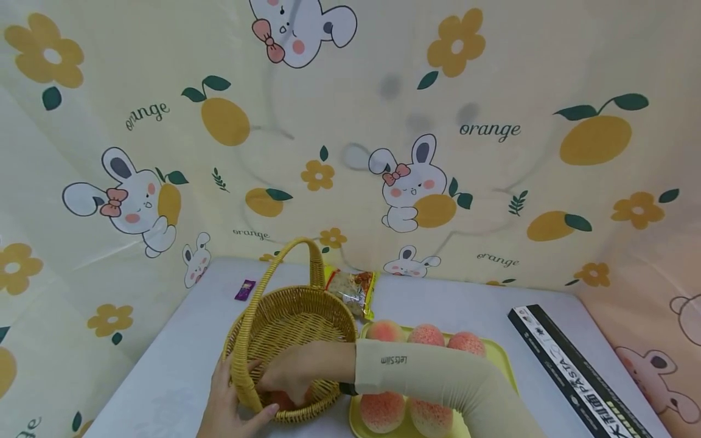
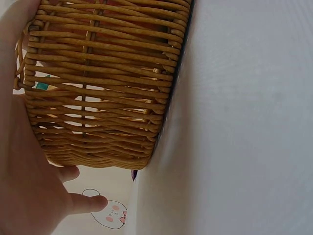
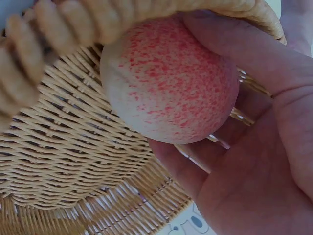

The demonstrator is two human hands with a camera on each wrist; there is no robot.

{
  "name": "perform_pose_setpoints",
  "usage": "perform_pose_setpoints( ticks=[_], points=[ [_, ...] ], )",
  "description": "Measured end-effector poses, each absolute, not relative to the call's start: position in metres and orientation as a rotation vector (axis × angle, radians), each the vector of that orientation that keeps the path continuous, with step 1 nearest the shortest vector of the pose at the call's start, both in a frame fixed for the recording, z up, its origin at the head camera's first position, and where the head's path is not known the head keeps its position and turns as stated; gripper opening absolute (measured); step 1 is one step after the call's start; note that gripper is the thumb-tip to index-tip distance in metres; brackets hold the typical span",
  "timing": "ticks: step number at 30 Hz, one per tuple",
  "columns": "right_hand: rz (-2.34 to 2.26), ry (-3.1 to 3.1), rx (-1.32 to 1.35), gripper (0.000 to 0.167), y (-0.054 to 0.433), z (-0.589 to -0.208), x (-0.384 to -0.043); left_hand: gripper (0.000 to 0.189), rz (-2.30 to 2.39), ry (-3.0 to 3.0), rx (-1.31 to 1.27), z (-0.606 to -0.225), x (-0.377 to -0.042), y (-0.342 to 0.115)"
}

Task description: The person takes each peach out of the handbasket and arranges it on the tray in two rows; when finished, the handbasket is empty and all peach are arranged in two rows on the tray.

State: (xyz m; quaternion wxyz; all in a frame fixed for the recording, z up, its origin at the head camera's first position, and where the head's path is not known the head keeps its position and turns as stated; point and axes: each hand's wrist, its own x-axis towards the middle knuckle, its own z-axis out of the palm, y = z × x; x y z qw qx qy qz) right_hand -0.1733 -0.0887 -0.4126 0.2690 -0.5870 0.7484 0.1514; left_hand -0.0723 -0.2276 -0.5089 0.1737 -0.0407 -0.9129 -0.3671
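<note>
A wicker basket [image 1: 306, 310] with a tall arched handle stands near the table's front. My left hand [image 1: 227, 401] steadies its left rim by the handle's base, thumb along the front. In the left wrist view, that hand [image 2: 34, 181] lies against the woven outer wall, two fingers reaching past it. My right hand [image 1: 298, 368] reaches down inside the basket. It holds a pink-speckled peach [image 3: 171, 81], with the thumb over the top and fingers underneath, as the right wrist view shows. From the head view, most of this peach is hidden by the hand.
Right of the basket, a yellow tray [image 1: 506, 365] bears several peaches [image 1: 383, 410], partly covered by my right sleeve [image 1: 427, 368]. A food packet [image 1: 353, 292] lies behind the basket, and a small purple packet [image 1: 245, 290] lies left of it. A long black pasta box [image 1: 575, 371] lies at right.
</note>
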Motion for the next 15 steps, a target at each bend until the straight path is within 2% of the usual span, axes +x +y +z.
perform_pose_setpoints(
  ticks=[6,15],
  points=[
    [0.34,2.018,-1.593,0.047,-0.084,-0.4117,-0.1781,0.069,-1.019,-2.553,-0.157,-0.5105,-0.0728,-0.2286],
    [0.283,1.994,-1.581,0.051,-0.0823,-0.4101,-0.1828,0.068,-1.026,-2.504,-0.219,-0.5122,-0.0741,-0.2297]
  ],
)
